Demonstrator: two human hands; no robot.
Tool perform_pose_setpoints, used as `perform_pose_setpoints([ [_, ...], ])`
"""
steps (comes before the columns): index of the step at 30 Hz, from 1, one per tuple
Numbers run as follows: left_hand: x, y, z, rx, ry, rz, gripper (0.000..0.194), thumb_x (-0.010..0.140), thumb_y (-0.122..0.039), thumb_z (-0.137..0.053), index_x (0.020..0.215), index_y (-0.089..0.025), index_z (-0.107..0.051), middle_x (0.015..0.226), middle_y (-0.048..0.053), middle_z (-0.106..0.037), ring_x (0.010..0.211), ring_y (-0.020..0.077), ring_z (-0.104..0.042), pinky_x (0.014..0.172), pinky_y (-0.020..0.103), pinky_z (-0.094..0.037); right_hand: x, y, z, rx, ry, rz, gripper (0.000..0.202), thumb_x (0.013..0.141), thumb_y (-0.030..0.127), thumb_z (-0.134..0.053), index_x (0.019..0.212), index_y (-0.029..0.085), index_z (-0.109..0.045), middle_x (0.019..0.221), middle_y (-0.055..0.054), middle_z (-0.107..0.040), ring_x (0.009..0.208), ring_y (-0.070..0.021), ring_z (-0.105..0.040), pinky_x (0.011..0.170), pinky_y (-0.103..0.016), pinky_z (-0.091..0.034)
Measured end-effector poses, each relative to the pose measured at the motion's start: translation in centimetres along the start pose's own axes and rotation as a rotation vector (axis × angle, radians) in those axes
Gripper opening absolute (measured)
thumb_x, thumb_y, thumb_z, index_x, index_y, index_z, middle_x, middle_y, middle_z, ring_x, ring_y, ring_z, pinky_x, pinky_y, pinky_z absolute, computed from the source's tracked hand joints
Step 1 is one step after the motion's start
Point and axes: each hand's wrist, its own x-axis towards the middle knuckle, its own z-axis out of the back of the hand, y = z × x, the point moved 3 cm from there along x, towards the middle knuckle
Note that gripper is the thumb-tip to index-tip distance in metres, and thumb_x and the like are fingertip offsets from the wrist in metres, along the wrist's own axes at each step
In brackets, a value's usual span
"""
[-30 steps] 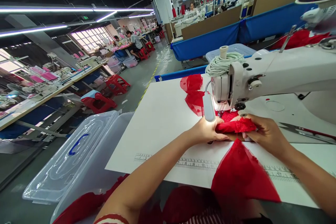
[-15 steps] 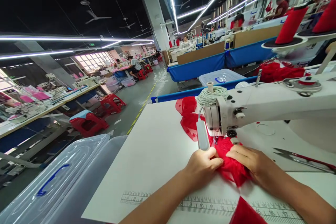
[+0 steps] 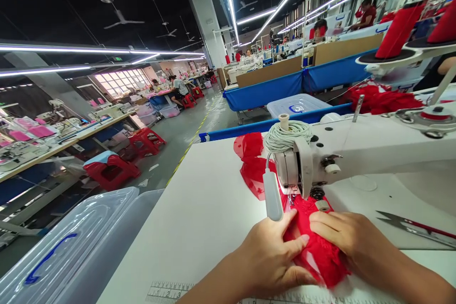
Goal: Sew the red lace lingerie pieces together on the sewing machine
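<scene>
Both hands flat on red lace at the sewing machine

Left hand (image 3: 270,256) and right hand (image 3: 345,242) press open-fingered on the lace (image 3: 317,251), right under the machine (image 3: 356,152) head. Lamp (image 3: 272,197) crowds it at 11 o'clock, scissors (image 3: 413,228) at 3, more red fabric (image 3: 252,166) at 12, clear bin (image 3: 71,256) at 9.

2 hands (image 3: 274,256) on 1 red lace piece (image 3: 317,247) — 1 sewing machine (image 3: 356,152), 1 scissors (image 3: 413,225), 2 red stools (image 3: 110,171).

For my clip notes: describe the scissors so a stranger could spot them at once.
Start at the white sewing machine on the white table. Under its arm, right of the right hand, lie the scissors: the only metal blades there, with red handles.
</scene>
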Motion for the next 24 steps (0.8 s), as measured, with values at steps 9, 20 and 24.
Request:
perform_pose_setpoints([
  [9, -0.2, -0.3, -0.3, 0.086, -0.137, 0.014, 0.086, 0.088, -0.078, -0.010, 0.104, -0.021, -0.071, 0.089, 0.016, -0.066, 0.053, 0.0196, -0.055, 0.049, 0.031, -0.046, -0.3, -0.4, -0.6, -0.058, -0.018, 0.006, 0.029, 0.078, 0.006, -0.043, 0.092, 0.022, -0.063, 0.086, -0.005, -0.071, 0.064, -0.0162, -0.060, 0.055, -0.027, -0.043],
  [20, -0.2, -0.3, -1.4, 0.099, -0.345, -0.003, 0.087, 0.083, -0.084, -0.016, 0.103, -0.020, -0.073, 0.086, 0.016, -0.068, 0.051, 0.0195, -0.053, 0.042, 0.029, -0.040, -0.4, -0.1, -0.7, -0.088, -0.006, -0.013, 0.033, 0.080, 0.007, -0.044, 0.103, 0.021, -0.063, 0.085, -0.004, -0.073, 0.057, -0.0150, -0.060, 0.051, -0.026, -0.041],
  [24, -0.3, -0.3, -1.5, 0.109, -0.377, 0.008, 0.087, 0.083, -0.084, -0.018, 0.102, -0.020, -0.073, 0.088, 0.017, -0.069, 0.053, 0.0206, -0.056, 0.043, 0.030, -0.042, -0.7, -0.1, -1.0, -0.113, -0.013, -0.014, 0.033, 0.078, 0.005, -0.043, 0.101, 0.020, -0.062, 0.089, -0.005, -0.073, 0.057, -0.0148, -0.060, 0.051, -0.026, -0.040],
])
